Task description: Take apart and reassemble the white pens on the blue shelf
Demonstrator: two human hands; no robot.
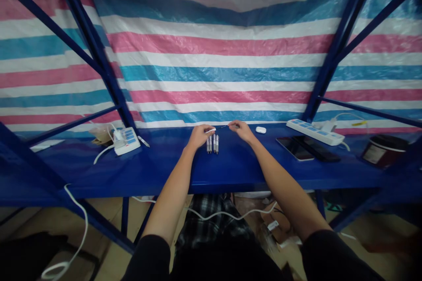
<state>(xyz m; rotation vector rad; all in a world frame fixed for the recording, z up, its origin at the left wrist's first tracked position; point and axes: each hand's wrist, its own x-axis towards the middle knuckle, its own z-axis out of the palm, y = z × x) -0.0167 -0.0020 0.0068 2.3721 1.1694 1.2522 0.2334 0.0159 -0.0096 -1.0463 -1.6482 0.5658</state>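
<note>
Over the blue table [227,173], my left hand [198,135] is closed on a white pen part [210,130], which points to the right. My right hand [241,130] pinches the end of a thin dark rod [223,127] that lies between the two hands. Whether the rod touches the white part is too small to tell. Several white pens [212,144] lie side by side on the table, just below and to the right of my left hand. A small white case [260,130] sits to the right of my right hand.
A power strip [127,141] with plugs and one pen [143,141] lie at left. On the right are another power strip [315,132], two phones [296,148] and a dark container [385,151]. Blue metal posts [341,39] flank a striped sheet [217,72].
</note>
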